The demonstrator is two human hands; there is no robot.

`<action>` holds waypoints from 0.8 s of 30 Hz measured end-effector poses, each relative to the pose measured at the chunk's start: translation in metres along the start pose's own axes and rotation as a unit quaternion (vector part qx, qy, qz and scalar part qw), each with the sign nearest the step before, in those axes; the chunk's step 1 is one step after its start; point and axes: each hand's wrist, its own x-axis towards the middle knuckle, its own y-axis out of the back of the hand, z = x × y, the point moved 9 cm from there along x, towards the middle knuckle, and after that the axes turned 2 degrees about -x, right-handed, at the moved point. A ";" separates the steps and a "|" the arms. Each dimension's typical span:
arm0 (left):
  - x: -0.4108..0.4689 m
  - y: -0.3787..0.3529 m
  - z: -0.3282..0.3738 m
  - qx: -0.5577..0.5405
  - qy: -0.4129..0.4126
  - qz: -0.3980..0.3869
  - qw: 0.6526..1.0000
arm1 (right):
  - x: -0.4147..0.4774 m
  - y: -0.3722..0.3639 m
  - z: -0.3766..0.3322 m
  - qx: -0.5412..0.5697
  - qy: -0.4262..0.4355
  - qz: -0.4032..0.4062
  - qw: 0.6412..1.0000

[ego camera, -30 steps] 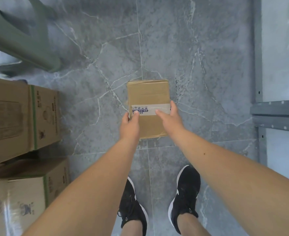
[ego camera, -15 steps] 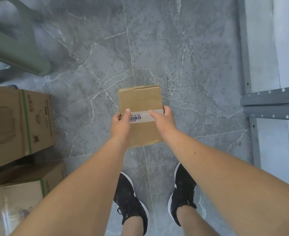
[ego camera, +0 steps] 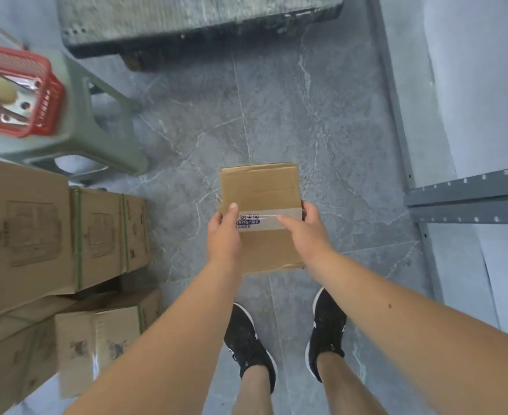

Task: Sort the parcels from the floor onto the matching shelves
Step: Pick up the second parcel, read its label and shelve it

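A small brown cardboard parcel [ego camera: 260, 190] with a strip of clear tape and blue print across its top is held level above the grey floor, in front of my feet. My left hand [ego camera: 224, 235] grips its left edge, thumb lying on the tape. My right hand [ego camera: 305, 232] grips its right edge, thumb on top and fingers wrapped round the side. A grey metal shelf [ego camera: 468, 199] juts in at the right, just beyond my right hand.
Stacked large cardboard boxes [ego camera: 61, 235] with green straps fill the left side. A green plastic stool [ego camera: 94, 124] carrying a red basket [ego camera: 16, 91] stands at the upper left. A dark pallet-like slab [ego camera: 193, 22] lies ahead. My black shoes [ego camera: 249, 342] stand on marbled floor tiles.
The view has tilted up and forward, bringing the stool top, red basket and dark slab into sight. Both hands keep the same grip on the parcel, which sits slightly lower in the frame.
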 end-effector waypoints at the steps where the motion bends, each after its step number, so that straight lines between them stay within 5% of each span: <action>1: -0.014 0.003 0.014 -0.007 -0.011 -0.003 1.000 | -0.011 0.002 -0.015 0.005 0.011 0.000 1.000; 17: -0.259 0.073 0.222 -0.091 -0.154 -0.040 0.983 | -0.226 0.032 -0.251 0.076 0.155 -0.026 0.985; 24: -0.312 0.101 0.286 -0.100 -0.152 -0.060 0.982 | -0.324 0.056 -0.349 0.073 0.220 -0.014 0.973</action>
